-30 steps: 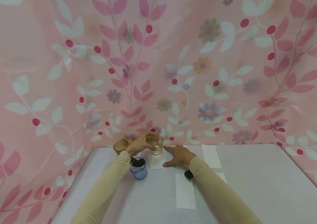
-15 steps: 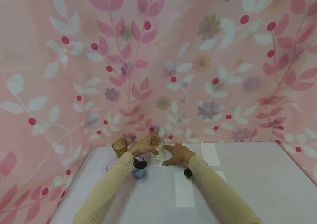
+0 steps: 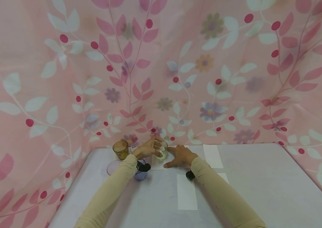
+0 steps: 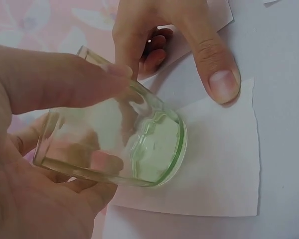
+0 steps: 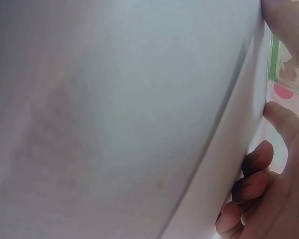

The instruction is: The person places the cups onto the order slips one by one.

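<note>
My left hand (image 3: 148,148) grips a clear, green-tinted drinking glass (image 4: 157,144) around its upper part, thumb on one side and fingers on the other. The glass stands low over a white slip of paper (image 4: 222,169), its thick base toward the paper. Close on the right, my right hand (image 3: 182,156) rests at the paper, thumb and index finger spread apart near the glass. Its thumb tip lies on the slip in the left wrist view, and its other fingers are bent in the right wrist view.
An amber glass (image 3: 120,150), a blue glass (image 3: 140,176) and a pinkish clear glass (image 3: 113,167) stand left of and below the left hand. More white paper slips (image 3: 187,193) lie on the pale table (image 3: 263,190). A floral curtain (image 3: 161,79) hangs behind.
My left hand has brought the green-tinted glass slightly right and down onto the paper slip, near the right hand. The right hand has stayed nearly in place; the head view has shifted a little.
</note>
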Action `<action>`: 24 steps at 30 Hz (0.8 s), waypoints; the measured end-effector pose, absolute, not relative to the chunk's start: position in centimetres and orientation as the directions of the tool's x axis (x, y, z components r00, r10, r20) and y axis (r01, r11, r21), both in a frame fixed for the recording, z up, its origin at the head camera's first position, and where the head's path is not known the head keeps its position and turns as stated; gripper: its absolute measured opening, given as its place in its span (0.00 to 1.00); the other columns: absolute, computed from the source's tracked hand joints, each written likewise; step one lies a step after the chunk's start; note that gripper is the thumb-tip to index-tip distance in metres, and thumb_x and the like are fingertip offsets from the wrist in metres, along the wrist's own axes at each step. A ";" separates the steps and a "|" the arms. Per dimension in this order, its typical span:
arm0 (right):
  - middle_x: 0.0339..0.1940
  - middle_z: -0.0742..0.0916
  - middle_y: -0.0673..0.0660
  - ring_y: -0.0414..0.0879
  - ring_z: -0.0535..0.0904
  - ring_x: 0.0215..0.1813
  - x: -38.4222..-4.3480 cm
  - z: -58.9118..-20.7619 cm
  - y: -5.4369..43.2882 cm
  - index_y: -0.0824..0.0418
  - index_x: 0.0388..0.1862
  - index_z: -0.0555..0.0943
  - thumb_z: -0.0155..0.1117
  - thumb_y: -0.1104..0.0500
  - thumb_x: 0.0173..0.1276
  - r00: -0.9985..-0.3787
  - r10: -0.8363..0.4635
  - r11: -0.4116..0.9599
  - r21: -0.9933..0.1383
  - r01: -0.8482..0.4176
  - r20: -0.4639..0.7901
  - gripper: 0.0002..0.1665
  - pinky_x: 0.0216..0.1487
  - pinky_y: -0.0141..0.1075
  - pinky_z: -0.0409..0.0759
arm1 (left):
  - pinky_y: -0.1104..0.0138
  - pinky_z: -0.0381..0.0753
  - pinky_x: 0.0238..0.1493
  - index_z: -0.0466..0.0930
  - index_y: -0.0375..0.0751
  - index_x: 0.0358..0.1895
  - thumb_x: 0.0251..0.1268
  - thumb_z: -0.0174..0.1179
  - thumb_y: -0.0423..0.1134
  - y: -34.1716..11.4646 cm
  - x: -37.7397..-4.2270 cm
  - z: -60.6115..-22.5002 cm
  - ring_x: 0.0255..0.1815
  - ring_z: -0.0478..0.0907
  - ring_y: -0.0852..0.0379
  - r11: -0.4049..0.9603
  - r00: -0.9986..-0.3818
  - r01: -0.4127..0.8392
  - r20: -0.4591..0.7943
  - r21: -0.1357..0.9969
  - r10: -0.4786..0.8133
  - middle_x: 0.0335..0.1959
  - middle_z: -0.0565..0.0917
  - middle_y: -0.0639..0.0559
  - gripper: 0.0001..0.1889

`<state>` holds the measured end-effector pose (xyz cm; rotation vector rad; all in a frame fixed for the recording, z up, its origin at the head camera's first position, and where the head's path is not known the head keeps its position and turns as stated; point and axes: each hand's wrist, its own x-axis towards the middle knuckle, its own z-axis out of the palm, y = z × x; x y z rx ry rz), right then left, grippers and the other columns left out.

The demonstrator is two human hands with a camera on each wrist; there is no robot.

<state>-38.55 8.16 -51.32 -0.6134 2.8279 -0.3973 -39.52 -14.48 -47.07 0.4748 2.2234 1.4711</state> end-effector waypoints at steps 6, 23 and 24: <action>0.73 0.77 0.70 0.67 0.76 0.70 -38.5 -51.1 8.1 0.38 0.85 0.64 0.73 0.18 0.54 -0.890 -0.428 0.878 -0.306 -0.368 -0.160 0.63 0.67 0.63 0.81 | 0.38 0.73 0.75 0.63 0.36 0.72 0.53 0.69 0.20 -14.6 -39.4 -46.8 0.75 0.69 0.29 0.401 -0.859 0.061 -0.156 0.914 0.487 0.72 0.69 0.29 0.41; 0.74 0.77 0.68 0.64 0.75 0.71 -38.4 -51.4 8.1 0.36 0.85 0.64 0.73 0.19 0.54 -0.886 -0.434 0.877 -0.301 -0.375 -0.161 0.62 0.67 0.63 0.80 | 0.39 0.73 0.75 0.61 0.36 0.72 0.48 0.70 0.19 -14.4 -39.0 -46.8 0.76 0.68 0.29 0.480 -0.882 0.089 -0.155 0.872 0.445 0.72 0.71 0.28 0.44; 0.73 0.77 0.68 0.64 0.76 0.70 -38.4 -51.5 8.1 0.36 0.85 0.64 0.73 0.19 0.54 -0.885 -0.437 0.874 -0.306 -0.377 -0.160 0.62 0.66 0.63 0.80 | 0.39 0.71 0.76 0.61 0.36 0.73 0.48 0.71 0.20 -14.4 -38.9 -46.8 0.76 0.67 0.29 0.489 -0.884 0.089 -0.157 0.868 0.440 0.73 0.71 0.29 0.45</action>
